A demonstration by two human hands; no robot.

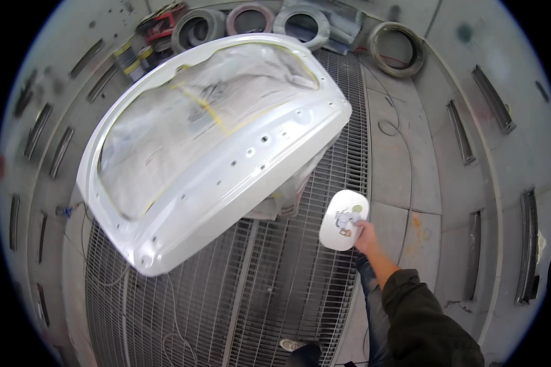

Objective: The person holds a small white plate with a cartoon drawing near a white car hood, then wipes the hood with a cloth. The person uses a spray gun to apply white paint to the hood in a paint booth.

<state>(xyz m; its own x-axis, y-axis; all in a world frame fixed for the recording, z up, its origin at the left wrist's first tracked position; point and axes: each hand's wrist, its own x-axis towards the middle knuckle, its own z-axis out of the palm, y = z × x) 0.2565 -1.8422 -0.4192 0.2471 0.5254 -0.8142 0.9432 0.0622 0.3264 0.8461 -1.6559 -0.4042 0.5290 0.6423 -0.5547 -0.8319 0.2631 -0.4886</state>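
Note:
My right hand (364, 235) grips a white, rounded rectangular flat piece (335, 208) with a small cartoon picture in grey, green and brown, held over the floor grate at lower right, thumb on its face. To its upper left stands a large white car tailgate panel (202, 189), tilted and dotted with small holes, its window opening covered by crinkled pale masking sheet (141, 134) with yellow tape. More loose sheeting (272, 205) hangs below the panel. My left hand is not in view.
Around are grey booth walls with slotted vents (490, 98), a metal floor grate (288, 293) with cables and hoses (390, 128). At the back lie several tyre-like rings (395, 30), cans (128, 61) and a red rack (162, 27). My legs and shoe (291, 345) show below.

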